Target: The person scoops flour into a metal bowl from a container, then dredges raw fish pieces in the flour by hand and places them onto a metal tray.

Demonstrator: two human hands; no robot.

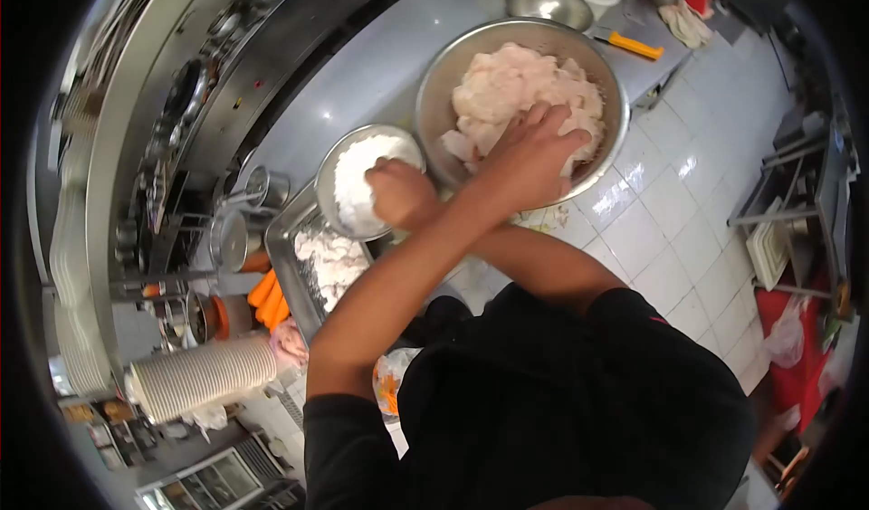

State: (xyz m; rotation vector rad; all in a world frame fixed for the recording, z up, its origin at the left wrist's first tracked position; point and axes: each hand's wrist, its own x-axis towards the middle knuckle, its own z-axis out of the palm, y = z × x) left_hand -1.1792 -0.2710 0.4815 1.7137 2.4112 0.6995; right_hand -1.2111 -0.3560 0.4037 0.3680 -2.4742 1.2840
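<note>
My forearms cross. My left hand (543,139) reaches to the right over a large steel bowl (433,103) heaped with pale raw meat (507,80) that looks like chicken. Its fingers are apart and rest on the meat. My right hand (403,193) is curled at the right side of a smaller metal bowl (324,189) of white flour-like powder (358,166). Its fingertips are partly hidden, and I cannot see what they hold. Below the small bowl, white-coated pieces (328,261) lie in a rectangular metal tray (303,297), partly covered by my left forearm.
A yellow-handled knife (634,46) and an upturned-looking metal bowl (549,5) lie beyond the large bowl on the steel counter (380,57). Carrots (268,300) and a long stack of pale containers (204,376) are at the left. White floor tiles (674,193) show at the right.
</note>
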